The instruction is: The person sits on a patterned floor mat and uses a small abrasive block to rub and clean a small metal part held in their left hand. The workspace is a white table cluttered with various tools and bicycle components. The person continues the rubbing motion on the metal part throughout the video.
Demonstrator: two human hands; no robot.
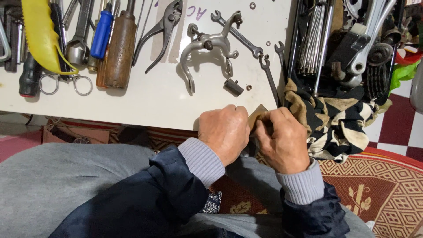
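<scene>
Brown paper point(257, 115), a small folded piece, sits at the table's point(145, 103) near edge, pinched between both hands: left hand point(224, 132) and right hand point(282, 139) each curl tight around it. Brake caliper point(207, 46) lies just beyond, rag point(335, 121) beside the right hand.

- The brake caliper point(207, 48) was dull, matt grey metal.
- The screwdriver handle point(116, 48) looked like worn brown wood.
- The rag point(335, 123) was soft patterned cloth.
- The tabletop point(145, 101) was smooth and white.
</scene>
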